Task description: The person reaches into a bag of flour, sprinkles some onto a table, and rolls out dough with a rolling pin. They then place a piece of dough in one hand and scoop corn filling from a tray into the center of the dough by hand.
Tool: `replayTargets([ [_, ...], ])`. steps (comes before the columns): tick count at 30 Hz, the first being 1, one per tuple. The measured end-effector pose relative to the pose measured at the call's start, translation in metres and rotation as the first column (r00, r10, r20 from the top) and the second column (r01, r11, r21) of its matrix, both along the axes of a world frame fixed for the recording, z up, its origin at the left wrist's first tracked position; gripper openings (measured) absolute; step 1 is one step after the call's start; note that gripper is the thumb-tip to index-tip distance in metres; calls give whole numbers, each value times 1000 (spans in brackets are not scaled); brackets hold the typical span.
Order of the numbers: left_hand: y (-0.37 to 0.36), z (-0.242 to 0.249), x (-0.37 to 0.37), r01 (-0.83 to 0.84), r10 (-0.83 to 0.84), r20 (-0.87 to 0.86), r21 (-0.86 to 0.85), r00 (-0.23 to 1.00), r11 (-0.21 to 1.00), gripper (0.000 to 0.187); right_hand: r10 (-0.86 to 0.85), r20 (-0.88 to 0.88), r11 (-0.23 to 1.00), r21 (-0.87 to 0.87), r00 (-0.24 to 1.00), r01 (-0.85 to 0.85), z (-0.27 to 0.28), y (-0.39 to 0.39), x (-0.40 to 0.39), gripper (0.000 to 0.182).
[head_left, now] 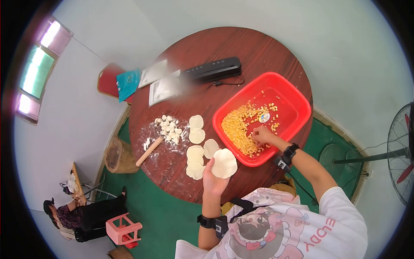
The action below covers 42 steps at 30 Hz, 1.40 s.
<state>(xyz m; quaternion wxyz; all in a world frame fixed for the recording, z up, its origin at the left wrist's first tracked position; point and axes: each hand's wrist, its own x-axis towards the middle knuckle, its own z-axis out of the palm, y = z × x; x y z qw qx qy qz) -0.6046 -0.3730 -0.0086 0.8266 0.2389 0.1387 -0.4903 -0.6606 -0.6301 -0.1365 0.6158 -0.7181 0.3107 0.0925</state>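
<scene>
My left hand (214,181) holds up a round, flat dough wrapper (224,163) near the table's front edge. In the red plastic basin (293,90), my right hand (262,136) reaches into the yellow corn kernels (235,125) with its fingers bent together; what they grip, if anything, is hidden. A small round white-and-blue object (264,117) lies among the kernels. Several more wrappers (195,154) rest on the table left of the basin. Beside them are small dough pieces (170,128) and a wooden rolling pin (149,151) on scattered flour.
Round brown table (258,47) with a black appliance (215,69) and white packages (166,88) at the back. A teal bag (127,84) sits on a red chair at left. Another person (86,216) is at lower left near a pink stool (123,228). A fan (401,153) stands right.
</scene>
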Motion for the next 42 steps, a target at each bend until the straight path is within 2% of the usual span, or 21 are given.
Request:
replayTargets([
  [2,-5,0,-2,-2,3,-7,53,1000,999,39,-25,21,997,76,999,23,4,-3,-4,4],
  [4,-7,4,-3,7,-7,-1,48,1000,999,39,29,-39,995,-90,999,-32,8,-2,-2,12],
  [5,-7,5,-3,16,-16,6,43,1000,999,38,30,-36,995,-94,999,-33,3,1,0,12],
  [6,-7,4,-2,15,-15,7,41,1000,999,38,175,55,898,-418,983,-137,-9,7,3,17],
  [7,-7,4,-1,5,-6,13,59,1000,998,39,338,92,692,-699,937,-181,-19,14,3,21],
  [8,-6,4,-1,-5,4,18,78,1000,997,39,340,92,692,-698,936,-183,-13,24,4,21],
  [10,-3,4,0,-22,21,20,80,1000,997,39,349,-139,672,-652,927,-351,10,47,5,27],
  [12,0,5,1,-40,38,20,77,999,996,39,372,-126,611,-713,920,-344,8,52,4,25],
  [15,5,3,0,-64,63,10,91,998,994,39,399,-192,665,-612,897,-427,1,43,4,22],
  [17,8,-3,0,-45,44,3,69,999,997,39,373,-18,726,-617,928,-304,-22,28,4,14],
  [18,9,-4,-1,-46,46,-2,74,999,996,39,374,-21,728,-612,927,-308,-11,25,3,14],
  [20,6,-6,-2,-58,58,3,135,998,989,39,200,7,921,-342,980,-185,10,16,-3,10],
  [21,3,-9,-3,-57,58,-4,135,998,989,39,204,128,886,-446,971,-127,4,13,-6,5],
  [26,-5,-25,-1,-6,7,-17,87,1000,996,38,178,137,905,-411,974,-108,12,8,-15,6],
  [29,-14,-28,0,14,-13,-12,98,1000,995,36,61,30,962,-270,998,-50,35,7,-16,5],
  [31,-19,-34,3,35,-33,-21,96,999,995,37,61,205,976,-216,977,-16,39,3,-14,7],
  [35,-32,-41,5,111,-107,-37,142,994,984,38,55,278,989,-146,959,-15,85,15,-10,7],
  [37,-36,-41,5,163,-157,-72,78,985,984,39,103,400,982,105,911,-157,120,33,-13,8],
  [39,-43,-34,0,220,-217,-107,12,970,976,39,197,398,975,14,896,-221,148,51,-16,8],
  [41,-49,-18,-8,256,-243,-128,101,961,961,39,291,389,956,-83,874,-281,150,62,-18,9],
  [42,-50,-15,-9,256,-243,-127,97,962,962,39,415,458,889,-390,787,-241,143,66,-18,10],
])
